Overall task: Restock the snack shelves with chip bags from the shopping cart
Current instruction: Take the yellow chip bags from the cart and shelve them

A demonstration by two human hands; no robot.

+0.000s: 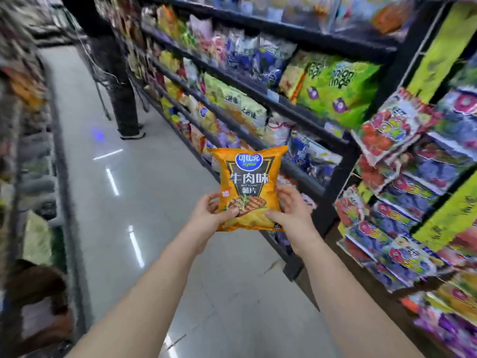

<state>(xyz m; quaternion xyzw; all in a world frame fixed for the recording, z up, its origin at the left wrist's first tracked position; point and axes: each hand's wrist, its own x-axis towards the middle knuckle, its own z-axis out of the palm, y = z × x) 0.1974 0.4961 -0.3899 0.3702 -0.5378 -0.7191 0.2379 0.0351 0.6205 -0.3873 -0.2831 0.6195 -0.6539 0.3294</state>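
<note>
An orange beef-flavour chip bag [249, 187] is held upright out in the aisle, just in front of the lower snack shelves [296, 174], not on any of them yet. Its bottom corners are pinched by the left hand [209, 215] and right hand [291, 210], thumbs pressed on the front, fingers curled behind. The shelves are packed pretty full, with green onion-ring bags [338, 91] seen higher up. On the right, a rack of purple and red packets [413, 189] juts toward the aisle. Further down, a wire shopping cart [98, 65] and a person in dark trousers [124, 99] are seen close to the shelves, all blurry.
</note>
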